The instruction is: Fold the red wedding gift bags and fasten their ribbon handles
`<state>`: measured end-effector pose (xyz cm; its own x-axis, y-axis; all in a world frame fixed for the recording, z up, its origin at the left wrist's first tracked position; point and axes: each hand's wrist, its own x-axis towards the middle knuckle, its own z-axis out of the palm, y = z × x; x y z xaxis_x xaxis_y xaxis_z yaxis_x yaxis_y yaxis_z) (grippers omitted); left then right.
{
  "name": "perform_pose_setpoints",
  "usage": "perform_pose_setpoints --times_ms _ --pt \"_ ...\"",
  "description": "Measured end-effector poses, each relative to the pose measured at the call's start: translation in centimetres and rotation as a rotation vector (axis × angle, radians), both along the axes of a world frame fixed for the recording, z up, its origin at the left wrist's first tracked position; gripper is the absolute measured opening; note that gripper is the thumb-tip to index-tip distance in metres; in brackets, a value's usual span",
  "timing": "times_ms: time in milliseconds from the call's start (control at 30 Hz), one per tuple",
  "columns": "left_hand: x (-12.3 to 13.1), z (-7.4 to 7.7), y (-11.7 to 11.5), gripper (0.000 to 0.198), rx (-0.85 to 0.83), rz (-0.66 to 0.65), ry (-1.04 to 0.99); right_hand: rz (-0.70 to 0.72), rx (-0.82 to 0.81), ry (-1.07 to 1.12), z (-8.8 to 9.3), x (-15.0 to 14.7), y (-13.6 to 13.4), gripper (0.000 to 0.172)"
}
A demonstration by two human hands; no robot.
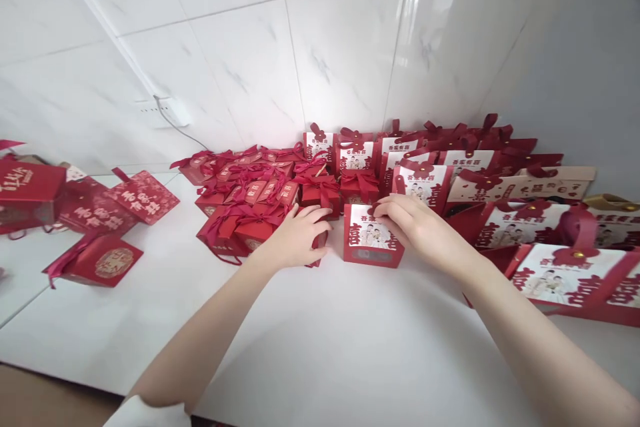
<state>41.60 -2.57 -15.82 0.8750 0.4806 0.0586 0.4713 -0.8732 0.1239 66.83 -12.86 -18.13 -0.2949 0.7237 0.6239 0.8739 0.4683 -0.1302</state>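
A small red gift box (374, 255) with a white printed front stands upright in the middle of the white table. My right hand (413, 223) is closed at its top right edge, fingers and thumb pinching near the flower-shaped closure. To the left, my left hand (297, 238) has its fingers apart and curved over a red ribboned box (320, 240) at the right end of a cluster. That box is mostly hidden behind the fingers, and touching it seems likely, though a grip is not visible. Just behind stands another red box with a bow (359, 185).
Ribboned red boxes (260, 193) crowd against the tiled wall (345, 47). Handled gift boxes (560, 273) fill the right side, some pale pink (545, 183). Several loose red boxes (107, 260) lie at left. A cable (175, 127) runs from a wall socket (167, 113).
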Motion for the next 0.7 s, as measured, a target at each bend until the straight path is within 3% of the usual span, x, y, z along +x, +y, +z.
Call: perform_pose_setpoints --times_ms 100,233,500,700 --pt "-1.9 -0.7 -1.1 0.025 0.028 0.062 0.007 0.026 -0.027 0.043 -0.4 0.1 0.1 0.008" --pt "-3.8 -0.6 -1.9 0.029 0.045 0.211 0.028 0.032 -0.057 0.071 -0.5 0.2 0.0 0.007" --pt "-9.4 -0.3 0.2 0.045 0.002 0.386 0.116 0.031 -0.057 0.072 -0.3 0.1 -0.2 0.010" --pt "-13.7 -0.2 0.5 0.061 0.021 0.516 0.101 0.028 -0.045 0.062 -0.3 0.1 -0.2 0.009"
